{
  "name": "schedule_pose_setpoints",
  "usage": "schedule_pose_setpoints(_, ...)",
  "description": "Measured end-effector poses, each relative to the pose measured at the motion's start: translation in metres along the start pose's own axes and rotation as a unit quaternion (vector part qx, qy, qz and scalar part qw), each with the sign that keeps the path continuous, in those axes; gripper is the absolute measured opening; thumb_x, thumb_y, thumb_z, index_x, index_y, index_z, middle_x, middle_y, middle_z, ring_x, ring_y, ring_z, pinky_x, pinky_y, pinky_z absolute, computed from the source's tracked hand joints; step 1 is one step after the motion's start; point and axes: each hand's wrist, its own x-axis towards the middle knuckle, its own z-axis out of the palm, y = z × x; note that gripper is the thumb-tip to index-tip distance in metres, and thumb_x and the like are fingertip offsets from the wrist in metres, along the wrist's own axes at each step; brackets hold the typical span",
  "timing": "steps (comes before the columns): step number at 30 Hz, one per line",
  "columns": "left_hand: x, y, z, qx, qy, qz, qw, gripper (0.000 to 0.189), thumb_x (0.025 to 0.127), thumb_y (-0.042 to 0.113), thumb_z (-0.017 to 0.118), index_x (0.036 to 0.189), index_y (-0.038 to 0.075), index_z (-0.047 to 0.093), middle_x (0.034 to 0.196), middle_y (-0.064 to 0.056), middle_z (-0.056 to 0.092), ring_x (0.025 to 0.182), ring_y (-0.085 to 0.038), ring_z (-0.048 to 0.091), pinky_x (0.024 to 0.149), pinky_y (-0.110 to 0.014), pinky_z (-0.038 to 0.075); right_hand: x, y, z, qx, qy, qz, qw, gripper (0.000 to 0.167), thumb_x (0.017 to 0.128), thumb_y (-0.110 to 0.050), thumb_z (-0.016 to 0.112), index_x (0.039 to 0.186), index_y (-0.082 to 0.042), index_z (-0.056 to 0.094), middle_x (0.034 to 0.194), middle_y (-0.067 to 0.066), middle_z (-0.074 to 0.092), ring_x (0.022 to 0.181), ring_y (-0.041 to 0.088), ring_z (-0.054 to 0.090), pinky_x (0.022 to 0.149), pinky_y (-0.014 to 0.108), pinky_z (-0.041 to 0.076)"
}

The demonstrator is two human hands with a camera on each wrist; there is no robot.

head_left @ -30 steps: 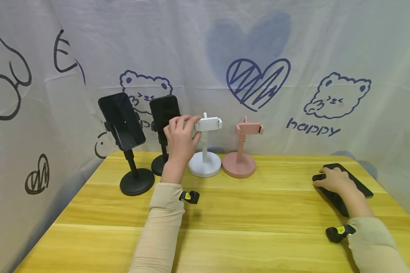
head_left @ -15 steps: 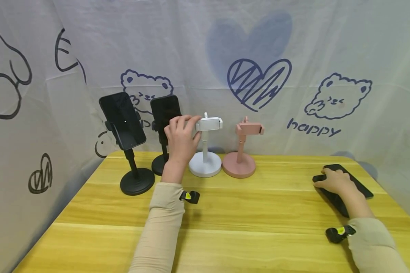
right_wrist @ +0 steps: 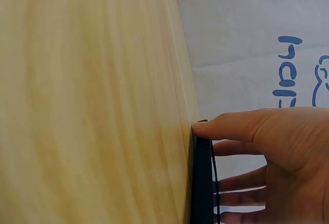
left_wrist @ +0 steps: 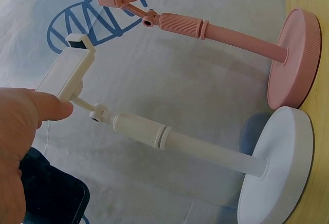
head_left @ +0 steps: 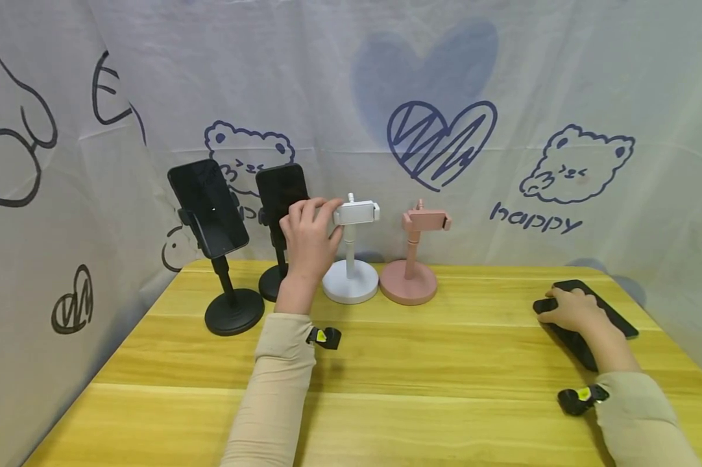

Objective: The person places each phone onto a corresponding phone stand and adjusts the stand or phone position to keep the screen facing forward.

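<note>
My left hand pinches the left end of the clamp on a white phone stand, which stands upright on its round base. In the left wrist view the thumb presses against the holder, above the ribbed collar of the white phone stand; the fingertips are hidden behind it. Over at the right end of the table, my right hand grips a black phone lying there. Its thumb sits at one end of the black phone in the right wrist view, with the other fingers over the far side.
Beside the right hand a second dark phone lies flat. A pink phone stand stands right of the white one. Two black stands to the left bear a tilted phone and another phone. A printed cloth hangs behind the table.
</note>
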Motion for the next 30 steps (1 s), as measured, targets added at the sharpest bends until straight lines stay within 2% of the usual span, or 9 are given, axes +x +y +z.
schedule_pose_setpoints(10,-0.0007,0.0009,-0.001,-0.001,-0.002,-0.003,1.0,0.035,0.089,0.022,0.071,0.123,0.017,0.064,0.125,-0.011,0.059,0.116,-0.03,0.043,0.095,-0.052,0.032,-0.0002,-0.0001,0.0015,0.012,-0.01,0.009,0.9998,0.08,0.086,-0.042,0.065,0.141,0.007,0.035,0.134,0.046,0.023,0.12,0.067,0.023,0.095,0.076,0.028)
schedule_pose_setpoints(16,-0.0008,0.0007,-0.0006,-0.003,-0.002,-0.002,1.0,0.035,0.09,0.022,0.071,0.124,0.017,0.064,0.125,-0.011,0.059,0.116,-0.03,0.043,0.095,-0.052,0.031,-0.0021,0.0016,0.0021,0.003,-0.012,-0.002,0.9999,0.081,0.087,-0.049,0.063,0.141,0.005,0.035,0.134,0.046,0.024,0.12,0.067,0.023,0.093,0.077,0.028)
schedule_pose_setpoints(24,-0.0008,0.0006,-0.0009,-0.003,-0.002,-0.002,1.0,0.035,0.09,0.022,0.071,0.124,0.017,0.063,0.124,-0.011,0.059,0.116,-0.03,0.043,0.094,-0.052,0.031,-0.0021,0.0003,0.0021,0.003,-0.01,-0.011,0.9999,0.075,0.088,-0.043,0.065,0.14,0.003,0.039,0.135,0.045,0.025,0.121,0.067,0.024,0.092,0.078,0.029)
schedule_pose_setpoints(30,-0.0006,0.0003,0.0002,-0.004,0.0,-0.001,1.0,0.035,0.089,0.021,0.071,0.123,0.017,0.064,0.123,-0.011,0.059,0.116,-0.03,0.043,0.094,-0.052,0.031,-0.0033,-0.0012,0.0007,0.006,-0.019,-0.014,0.9997,0.077,0.087,-0.045,0.065,0.141,0.003,0.037,0.135,0.046,0.024,0.121,0.068,0.024,0.092,0.079,0.028)
